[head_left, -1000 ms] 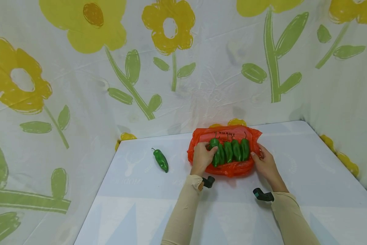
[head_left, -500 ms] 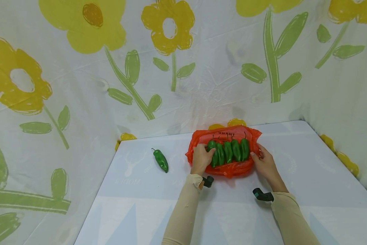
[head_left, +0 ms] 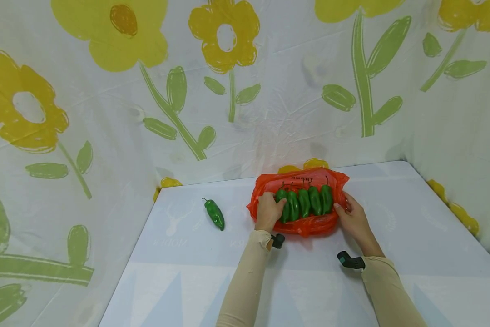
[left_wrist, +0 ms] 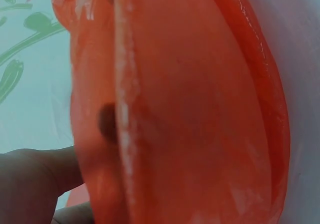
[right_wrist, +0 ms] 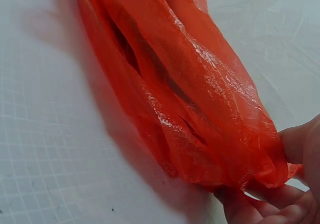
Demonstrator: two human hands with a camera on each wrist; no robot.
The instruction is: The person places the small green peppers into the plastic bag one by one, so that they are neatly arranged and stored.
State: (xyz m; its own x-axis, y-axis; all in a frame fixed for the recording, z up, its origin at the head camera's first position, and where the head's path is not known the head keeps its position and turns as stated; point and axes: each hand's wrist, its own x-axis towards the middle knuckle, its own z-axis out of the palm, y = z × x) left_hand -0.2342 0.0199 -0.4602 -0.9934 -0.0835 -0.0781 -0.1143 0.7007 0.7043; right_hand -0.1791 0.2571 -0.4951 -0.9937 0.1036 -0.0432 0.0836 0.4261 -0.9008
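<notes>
A red plastic bag (head_left: 315, 225) lies spread wide at the far side of the table, with several green peppers (head_left: 304, 203) side by side on it, stems away from me. My left hand (head_left: 268, 211) is at the bag's left end, thumb and fingers on the leftmost pepper (head_left: 284, 213). In the left wrist view the bag (left_wrist: 195, 103) fills most of the picture and hides part of that hand (left_wrist: 37, 176). At the bag's right end my right hand (head_left: 354, 220) pinches its edge, thumb above and fingers beneath, as the right wrist view shows.
A single green pepper (head_left: 215, 214) lies on the white table (head_left: 310, 290), left of the bag. A flower-printed curtain (head_left: 277, 91) stands behind the table and along both sides. Dark wrist cameras (head_left: 351, 260) jut inward from both wrists.
My left hand has shifted slightly left, and the leftmost pepper has moved that way with it, now lying more evenly beside the others. The right hand stays at the bag's edge.
</notes>
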